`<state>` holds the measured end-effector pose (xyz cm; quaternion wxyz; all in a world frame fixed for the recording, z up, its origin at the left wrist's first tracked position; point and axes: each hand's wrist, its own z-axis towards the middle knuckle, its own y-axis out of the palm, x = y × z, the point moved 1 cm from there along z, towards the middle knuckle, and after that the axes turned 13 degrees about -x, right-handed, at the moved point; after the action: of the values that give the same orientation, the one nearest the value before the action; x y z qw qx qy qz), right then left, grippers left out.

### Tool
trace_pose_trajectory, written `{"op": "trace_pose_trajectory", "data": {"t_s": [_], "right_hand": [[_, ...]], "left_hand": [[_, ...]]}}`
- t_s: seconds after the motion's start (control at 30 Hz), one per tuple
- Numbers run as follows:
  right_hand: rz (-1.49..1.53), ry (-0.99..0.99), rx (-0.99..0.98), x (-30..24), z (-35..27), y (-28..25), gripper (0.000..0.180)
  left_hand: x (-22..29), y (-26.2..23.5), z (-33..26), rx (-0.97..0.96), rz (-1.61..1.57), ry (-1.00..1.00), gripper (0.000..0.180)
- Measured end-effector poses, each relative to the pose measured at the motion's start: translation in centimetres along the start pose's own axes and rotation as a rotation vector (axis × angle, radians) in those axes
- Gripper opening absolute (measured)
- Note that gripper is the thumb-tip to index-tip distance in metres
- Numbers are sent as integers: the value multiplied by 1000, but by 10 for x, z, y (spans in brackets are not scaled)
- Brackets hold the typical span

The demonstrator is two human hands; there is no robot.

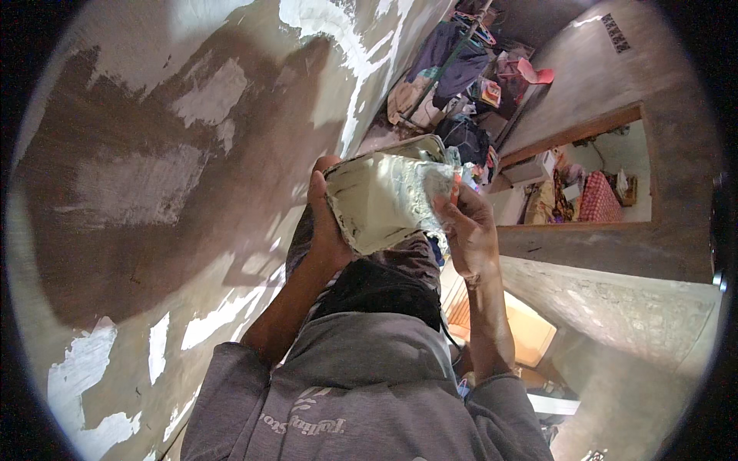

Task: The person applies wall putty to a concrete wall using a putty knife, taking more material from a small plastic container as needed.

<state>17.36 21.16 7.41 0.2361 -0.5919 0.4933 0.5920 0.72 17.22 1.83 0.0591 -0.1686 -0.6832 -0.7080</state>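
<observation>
1. Surface: a grey-brown plastered wall [254, 192] fills the space left of the tub (item 4). It bears irregular white patches [84, 369], most of them below and to the left of the tub, and a broad dark shadow [77, 253].
2. Room, beyond the tub: dark hanging clothes [453, 65] crowd a slanting pole, with a black fabric bag [465, 137] below them and a pinkish-red curved object [536, 71] to their right.
3. Room, right of the tub: a rectangular wood-framed opening [573, 226] shows a red-and-white checked cloth [600, 198] among mixed articles. A dark patterned vent block [616, 33] is set high above the opening. Nearer the wearer than the tub, and to its right, is a brightly lit tan-orange panel [526, 330].
4. Landmark: an off-white, paste-smeared rectangular tub [343, 219], held tilted in front of the wearer's dark grey short-sleeved shirt [361, 376].
5. Grip, left: the left hand [327, 223] clasps the tub's left side.
6. Grip, right: the right hand [469, 230], at the tub's right edge, pinches a narrow orange-red piece [456, 187] between thumb and fingers; its full shape is hidden. Whether it joins the smeared material beside it cannot be told.
7. Count: one tub, two hands, one orange-red piece, one framed opening, one checked cloth, one vent block, one pinkish-red object, one panel; white patches and hanging clothes, several each.
</observation>
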Motion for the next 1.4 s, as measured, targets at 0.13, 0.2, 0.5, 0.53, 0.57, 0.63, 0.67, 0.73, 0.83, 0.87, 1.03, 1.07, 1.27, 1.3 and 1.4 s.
{"op": "trace_pose_trajectory", "data": {"t_s": [0.13, 0.2, 0.5, 0.53, 0.57, 0.63, 0.67, 0.73, 0.83, 0.87, 1.03, 1.07, 1.27, 1.3, 1.4], "right_hand": [[103, -57, 13, -3, -2, 6, 25], [122, -73, 45, -5, -6, 8, 26], [46, -227, 125, -10, -18, 2, 23], [6, -234, 147, -11, -19, 1, 22], [-34, -241, 169, -11, -19, -1, 21], [-37, -307, 176, -10, -20, -2, 21], [-43, -322, 186, -10, -21, -2, 21], [-31, -329, 195, -9, -22, -1, 21], [35, -302, 208, -7, -24, 1, 21], [67, -294, 196, -6, -24, 2, 21], [105, -282, 221, -6, -23, 2, 24], [108, -286, 216, -6, -23, 2, 26], [85, -324, 297, 0, -24, -5, 23], [40, -363, 289, 1, -24, -6, 22], [-103, -421, 343, 6, -22, -10, 20]], "left_hand": [[2, -1, 5, 32, 17, 19, 70], [2, -2, 9, 111, 57, 53, 83], [2, 13, 15, 84, 80, 66, 85], [2, 15, 14, 68, 100, 74, 84], [2, 17, 14, 84, 109, 76, 84], [2, 21, 15, 60, 129, 98, 84], [2, 22, 16, 71, 100, 110, 81], [4, 23, 18, 89, 39, 137, 75], [6, 25, 16, 52, 74, 162, 74], [7, 25, 16, 49, 67, 165, 73], [9, 21, 15, 123, 136, 148, 82], [9, 20, 15, 91, 130, 151, 81], [8, 16, 16, 85, 122, 157, 81], [8, 15, 16, 90, 116, 157, 81], [8, 11, 17, 125, 88, 159, 81]]}}
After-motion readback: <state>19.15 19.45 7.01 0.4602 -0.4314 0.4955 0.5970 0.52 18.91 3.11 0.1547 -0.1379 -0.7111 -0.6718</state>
